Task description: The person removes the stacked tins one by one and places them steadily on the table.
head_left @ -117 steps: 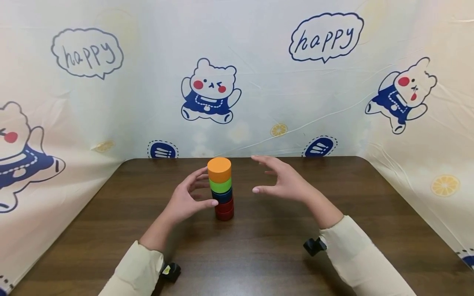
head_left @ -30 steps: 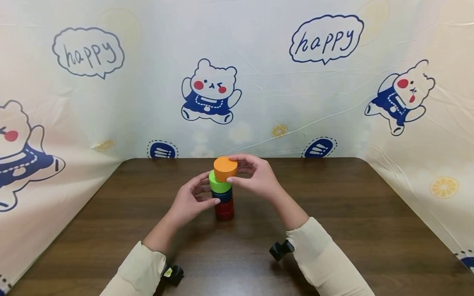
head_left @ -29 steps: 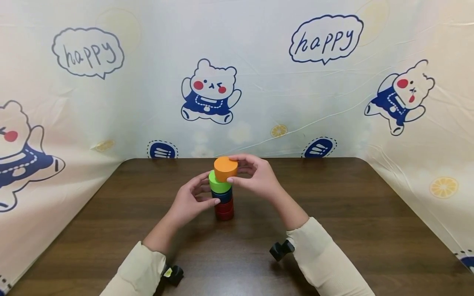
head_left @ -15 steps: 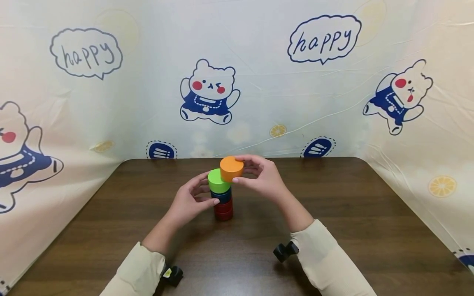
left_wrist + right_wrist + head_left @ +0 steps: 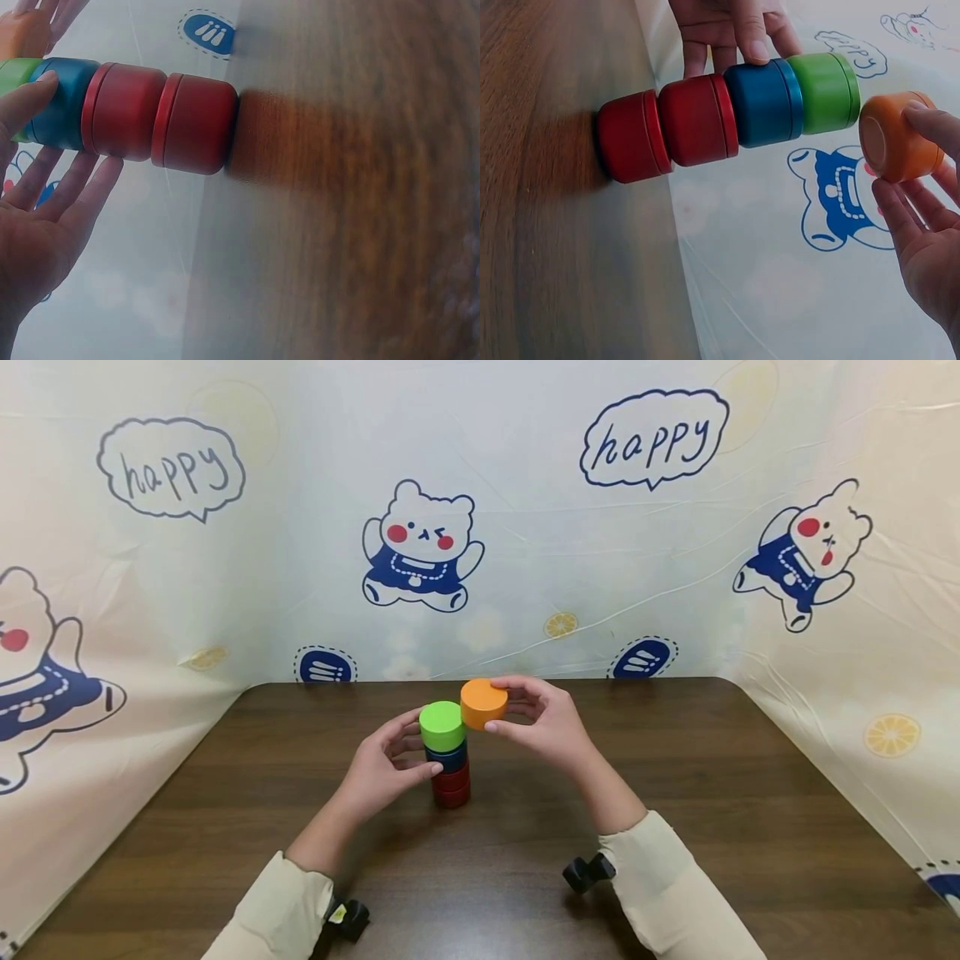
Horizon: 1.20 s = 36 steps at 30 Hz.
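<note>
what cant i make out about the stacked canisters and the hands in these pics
- Left wrist view: the tops of the orange canister and green canister, cut off by the left edge.
- Head view: the far fingertips of the left hand, hidden behind the stack.
- Right wrist view: part of the right hand, cut off by the right edge.
- All views: any contents, hidden by opaque walls.

Room at lower right of stack [image 5: 452, 762], left fingers [image 5: 97, 189] blocking left

green canister [image 5: 442, 727] is stacked topmost, upright | blue canister [image 5: 763, 103] is set directly beneath | upper red canister [image 5: 698, 120] and lower red canister [image 5: 632, 136] are stacked under that | orange canister [image 5: 482, 703] is held aloft, tilted, near the green one's top
</note>
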Each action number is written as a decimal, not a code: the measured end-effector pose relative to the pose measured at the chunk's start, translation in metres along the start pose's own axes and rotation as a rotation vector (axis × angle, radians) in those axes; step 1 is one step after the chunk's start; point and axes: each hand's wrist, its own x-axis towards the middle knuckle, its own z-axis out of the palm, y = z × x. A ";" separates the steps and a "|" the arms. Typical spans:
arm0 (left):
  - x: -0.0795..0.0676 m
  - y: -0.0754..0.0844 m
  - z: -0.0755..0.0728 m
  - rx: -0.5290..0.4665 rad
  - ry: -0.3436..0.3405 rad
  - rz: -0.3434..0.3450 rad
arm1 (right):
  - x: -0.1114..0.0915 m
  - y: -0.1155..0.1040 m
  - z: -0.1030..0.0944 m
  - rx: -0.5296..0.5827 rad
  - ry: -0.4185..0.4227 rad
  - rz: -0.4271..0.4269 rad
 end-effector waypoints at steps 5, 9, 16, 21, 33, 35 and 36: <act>0.000 0.002 0.000 -0.009 -0.001 -0.002 | 0.001 0.025 -0.006 -0.003 0.016 -0.025; 0.001 -0.003 0.000 -0.017 -0.001 0.004 | 0.000 0.032 -0.009 -0.011 0.025 -0.022; 0.001 -0.004 -0.001 -0.031 -0.004 0.013 | -0.004 0.039 -0.012 -0.007 0.034 -0.002; 0.001 -0.003 0.000 -0.026 -0.001 0.008 | -0.006 0.046 -0.013 -0.004 0.044 0.019; 0.002 -0.005 -0.001 -0.016 0.001 0.004 | -0.005 0.063 -0.015 -0.047 0.050 0.156; 0.002 -0.006 -0.001 -0.014 0.001 0.004 | -0.005 0.065 -0.015 -0.047 0.044 0.176; 0.002 -0.006 -0.001 -0.014 0.001 0.004 | -0.005 0.067 -0.016 -0.047 0.042 0.185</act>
